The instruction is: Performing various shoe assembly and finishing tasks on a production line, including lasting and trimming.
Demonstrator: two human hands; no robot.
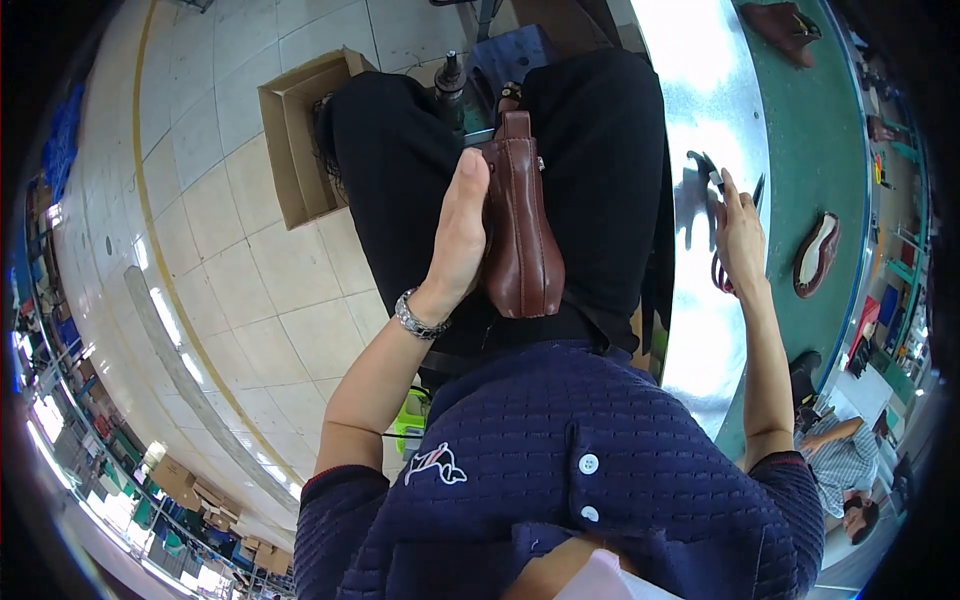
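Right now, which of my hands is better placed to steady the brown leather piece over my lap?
Left, I'd say: your left hand is at the left side of the brown leather piece, apparently touching it. Your right hand is away to the right, over the metal tabletop.

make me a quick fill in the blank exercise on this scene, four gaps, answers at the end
1. The left hand is at a brown boot made of stitched ____.
2. The silver metal wristband is worn on the ____ wrist.
3. The right hand is over a shiny metal surface, next to a tabletop coloured ____.
4. The open cardboard box stands on the tiled ____.

Missing words: leather; left; green; floor.
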